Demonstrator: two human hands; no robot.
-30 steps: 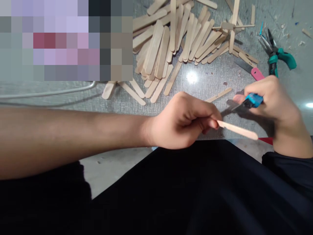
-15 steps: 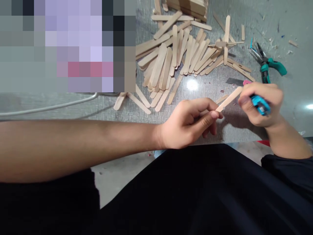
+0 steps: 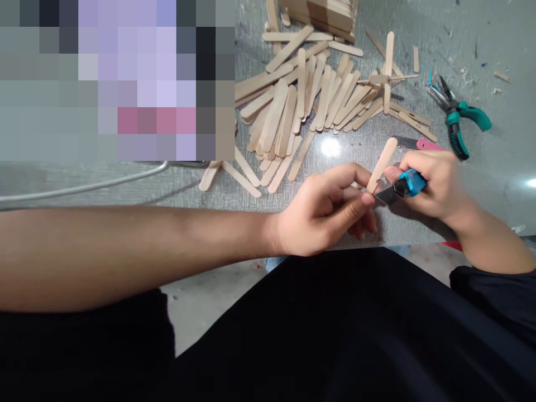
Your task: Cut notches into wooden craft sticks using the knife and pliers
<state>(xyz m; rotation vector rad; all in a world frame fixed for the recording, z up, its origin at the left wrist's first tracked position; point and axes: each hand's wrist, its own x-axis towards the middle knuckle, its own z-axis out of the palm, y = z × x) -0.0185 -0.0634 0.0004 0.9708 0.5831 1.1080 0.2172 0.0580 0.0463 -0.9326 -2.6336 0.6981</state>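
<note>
Between its thumb and fingers, my left hand (image 3: 330,209) pinches the lower end of a wooden craft stick (image 3: 383,162), which points up and slightly right. My right hand (image 3: 438,181) is wrapped round a blue utility knife (image 3: 412,182). The knife's dark blade (image 3: 387,195) is out and lies close beside the stick's lower end, near my left thumb; whether it touches the wood I cannot tell. Behind my right hand a pink-handled knife (image 3: 427,145) lies on the table.
Loose sticks (image 3: 276,117) spread over the grey table (image 3: 209,229) behind my left hand. A stack of wood pieces (image 3: 322,17) stands at the back. Green-handled pliers (image 3: 456,117) lie at the right, near a joined-stick piece (image 3: 387,78). A white cable (image 3: 104,185) runs at the left.
My right hand has moved left with the blue knife, bringing the blade beside the stick. The stick in my left hand has tilted more upright. More of the pink-handled knife and the pliers shows.
</note>
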